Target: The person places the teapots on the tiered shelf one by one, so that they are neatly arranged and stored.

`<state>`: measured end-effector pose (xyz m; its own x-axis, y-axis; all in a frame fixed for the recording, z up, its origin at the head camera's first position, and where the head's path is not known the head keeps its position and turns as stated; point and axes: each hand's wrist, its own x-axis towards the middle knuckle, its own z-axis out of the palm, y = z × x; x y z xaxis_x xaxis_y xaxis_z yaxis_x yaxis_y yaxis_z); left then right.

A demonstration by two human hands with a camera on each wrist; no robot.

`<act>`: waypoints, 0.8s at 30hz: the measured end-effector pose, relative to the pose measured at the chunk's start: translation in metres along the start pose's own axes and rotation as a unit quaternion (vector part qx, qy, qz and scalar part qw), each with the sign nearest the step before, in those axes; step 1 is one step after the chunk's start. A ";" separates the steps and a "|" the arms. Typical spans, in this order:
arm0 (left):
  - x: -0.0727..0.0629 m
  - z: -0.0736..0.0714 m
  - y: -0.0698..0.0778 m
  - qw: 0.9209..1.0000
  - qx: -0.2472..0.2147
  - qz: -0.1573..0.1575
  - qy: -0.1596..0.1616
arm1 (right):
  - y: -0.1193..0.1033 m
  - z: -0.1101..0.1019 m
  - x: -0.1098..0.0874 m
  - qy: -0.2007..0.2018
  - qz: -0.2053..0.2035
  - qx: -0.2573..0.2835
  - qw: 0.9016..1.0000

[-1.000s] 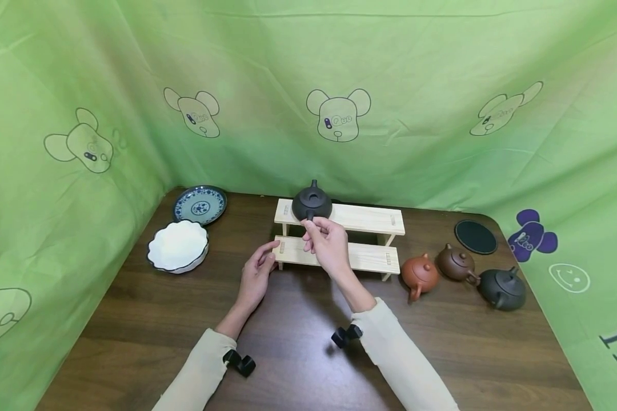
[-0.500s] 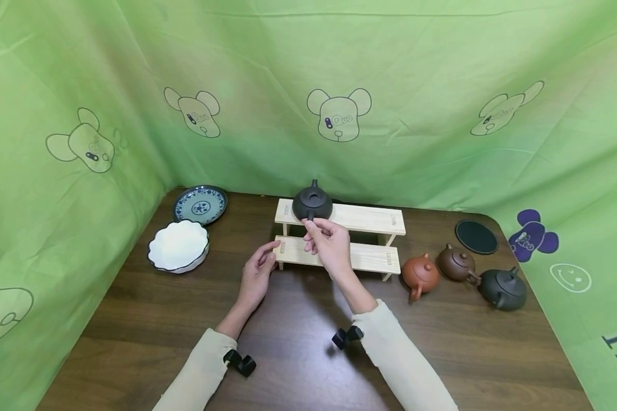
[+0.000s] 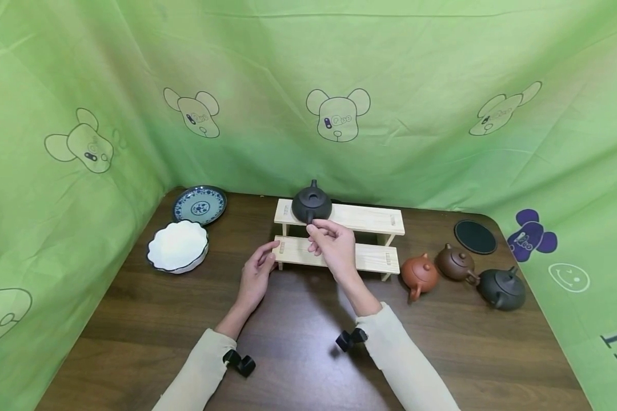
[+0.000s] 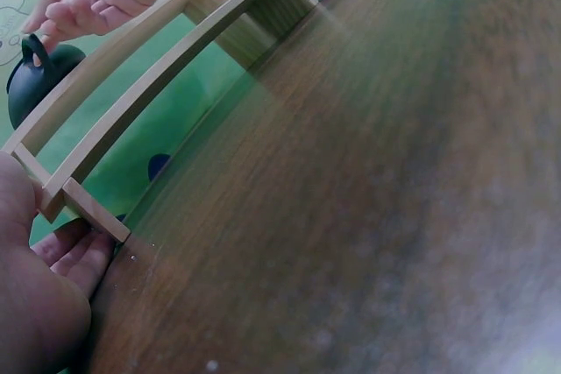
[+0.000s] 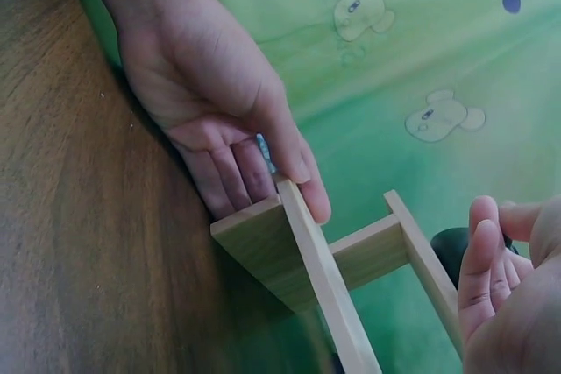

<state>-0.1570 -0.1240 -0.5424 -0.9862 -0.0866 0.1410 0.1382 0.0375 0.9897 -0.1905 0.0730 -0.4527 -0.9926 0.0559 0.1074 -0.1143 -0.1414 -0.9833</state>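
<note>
A dark grey teapot (image 3: 311, 204) sits upright on the upper tier of a two-step wooden stand (image 3: 375, 258), at its left end, handle facing me. My right hand (image 3: 334, 248) is right at that handle, fingers loosely bent; in the left wrist view the handle loop (image 4: 33, 48) shows beside the fingertips. Whether a fingertip still touches it is hard to see. With thumb and fingers my left hand (image 3: 255, 277) holds the left end of the lower tier; the right wrist view shows that hand (image 5: 219, 102) around the board's end and leg.
Right of the stand are an orange-brown teapot (image 3: 420, 274), a brown teapot (image 3: 455, 262), a dark teapot (image 3: 502, 289) and a black round coaster (image 3: 475, 236). At left lie a white scalloped bowl (image 3: 178, 246) and a blue patterned plate (image 3: 200, 204). A green curtain (image 3: 267, 142) closes the back.
My right hand has shifted slightly right and towards me, its fingertips easing off the teapot handle. The teapot, the stand and my left hand have stayed put.
</note>
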 end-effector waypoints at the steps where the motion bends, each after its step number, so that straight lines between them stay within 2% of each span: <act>1: 0.000 0.000 0.002 1.000 0.001 -0.010 0.000 | 0.000 -0.001 0.000 0.000 -0.002 0.001 1.000; 5: 0.000 0.001 0.005 0.999 0.000 -0.032 0.000 | -0.001 -0.006 -0.004 -0.001 -0.016 0.007 1.000; 14: 0.000 -0.001 0.002 0.999 -0.006 -0.031 -0.001 | -0.001 -0.018 -0.012 -0.002 -0.030 0.018 0.999; 19: 0.000 -0.001 0.002 1.000 0.004 -0.018 0.005 | -0.003 -0.026 -0.019 0.010 -0.039 0.016 0.999; 24: 0.000 -0.001 -0.002 1.000 -0.007 0.010 0.004 | -0.003 -0.033 -0.026 0.023 -0.046 0.016 0.999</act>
<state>-0.1576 -0.1250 -0.5447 -0.9826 -0.0945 0.1601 0.1584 0.0260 0.9870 -0.1626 0.1050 -0.4569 -0.9751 0.1160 0.1892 -0.2068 -0.1649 -0.9644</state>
